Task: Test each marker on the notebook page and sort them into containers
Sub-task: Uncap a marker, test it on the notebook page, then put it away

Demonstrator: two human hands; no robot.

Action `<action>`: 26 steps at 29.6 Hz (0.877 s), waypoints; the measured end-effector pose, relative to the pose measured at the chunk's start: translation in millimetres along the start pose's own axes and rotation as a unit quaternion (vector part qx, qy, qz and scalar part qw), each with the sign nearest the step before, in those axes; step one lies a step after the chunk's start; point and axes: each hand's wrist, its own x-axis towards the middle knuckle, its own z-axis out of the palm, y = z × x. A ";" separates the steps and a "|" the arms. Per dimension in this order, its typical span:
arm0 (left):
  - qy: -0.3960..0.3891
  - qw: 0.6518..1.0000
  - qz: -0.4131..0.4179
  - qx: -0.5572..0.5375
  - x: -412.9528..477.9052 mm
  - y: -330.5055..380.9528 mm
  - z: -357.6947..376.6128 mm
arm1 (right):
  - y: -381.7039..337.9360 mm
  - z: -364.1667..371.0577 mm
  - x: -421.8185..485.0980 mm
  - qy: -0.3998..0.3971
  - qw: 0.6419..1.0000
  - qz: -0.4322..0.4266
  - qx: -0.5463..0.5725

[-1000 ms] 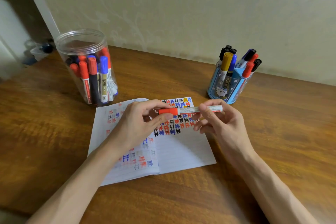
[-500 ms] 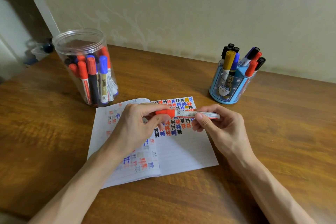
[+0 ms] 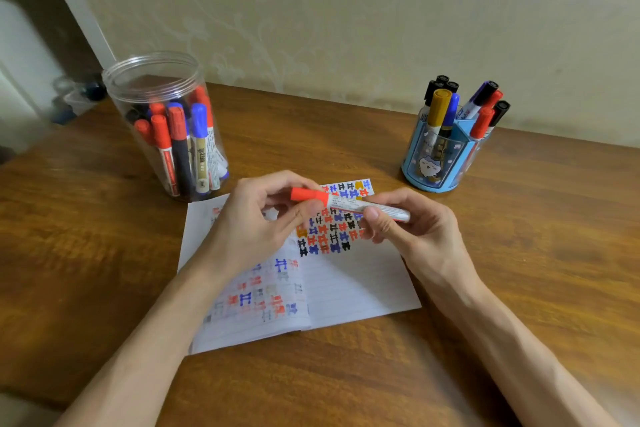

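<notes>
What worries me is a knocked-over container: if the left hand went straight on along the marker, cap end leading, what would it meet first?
Probably the clear plastic jar of markers, near its base. The left hand gripping the red-capped white marker seems raised, so depth is unclear.

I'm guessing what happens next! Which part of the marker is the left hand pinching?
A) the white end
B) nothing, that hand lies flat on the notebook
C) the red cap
C: the left hand pinches the red cap of the marker, while the right hand grips the marker's white barrel.
</notes>
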 end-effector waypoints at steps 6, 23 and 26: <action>0.018 0.992 -0.017 -0.121 -1.2 16.8 -3.6 | 2.8 16.7 -7.7 -0.082 0.995 0.003 -0.055; 0.270 0.957 -0.104 -0.033 -196.9 8.2 -171.1 | -48.6 169.7 13.0 -0.267 0.927 -0.193 -0.180; 0.297 0.944 -0.143 -0.029 -240.0 -0.2 -182.0 | -47.8 212.4 7.8 -0.301 0.919 -0.203 -0.154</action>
